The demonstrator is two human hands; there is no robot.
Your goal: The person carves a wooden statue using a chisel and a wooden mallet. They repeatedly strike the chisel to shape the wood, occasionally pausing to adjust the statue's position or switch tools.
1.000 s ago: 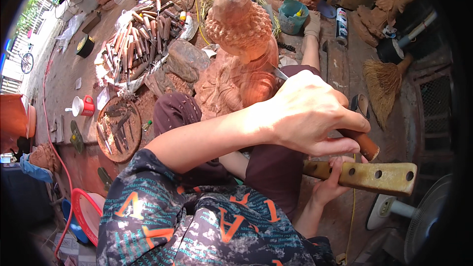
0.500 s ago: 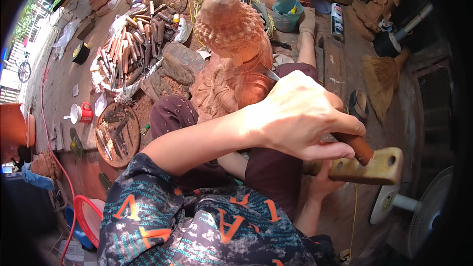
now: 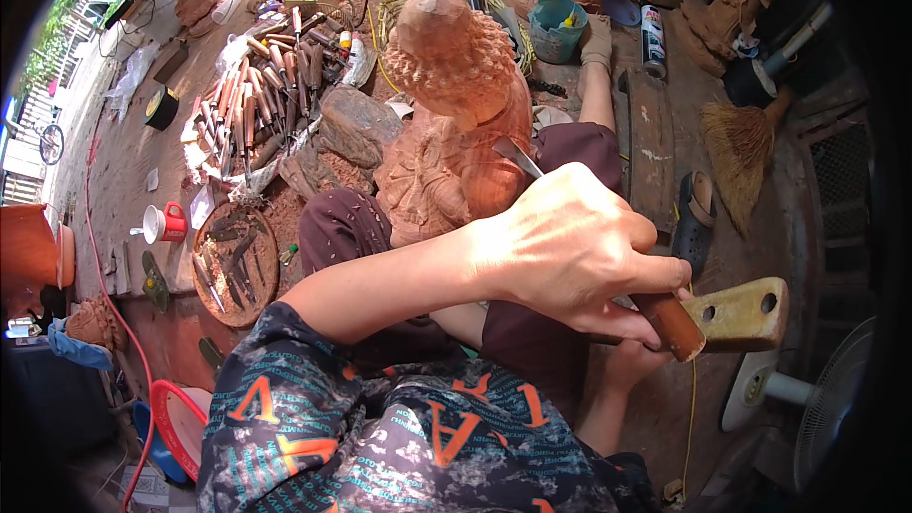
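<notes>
A reddish wooden statue [image 3: 456, 147] with a rounded, curl-textured head stands between my legs. My left hand [image 3: 579, 256] is closed around a wood chisel, its brown wooden handle [image 3: 673, 328] sticking out below the fingers. The chisel's metal blade [image 3: 518, 158] lies at the statue's right side; whether its edge bites in cannot be made out. Beneath that, my right hand [image 3: 635, 366] is wrapped round the grip of a flat, yellowish wooden mallet [image 3: 736, 315] with holes in its broad end. The mallet's head is close beside the chisel handle's butt.
Many chisels [image 3: 252, 104] lie heaped at the left on the floor. Nearer are a round tray of blades [image 3: 256, 271] and a red mug [image 3: 166, 222]. A teal bucket [image 3: 556, 28] and spray can [image 3: 653, 43] stand beyond; a broom [image 3: 741, 152], clog [image 3: 693, 223] and fan [image 3: 826, 399] are at right.
The chisel's handle end has swung left and down, and more of its blade shows beside the statue. The mallet's broad end has shifted slightly right. The whole view has shifted a little.
</notes>
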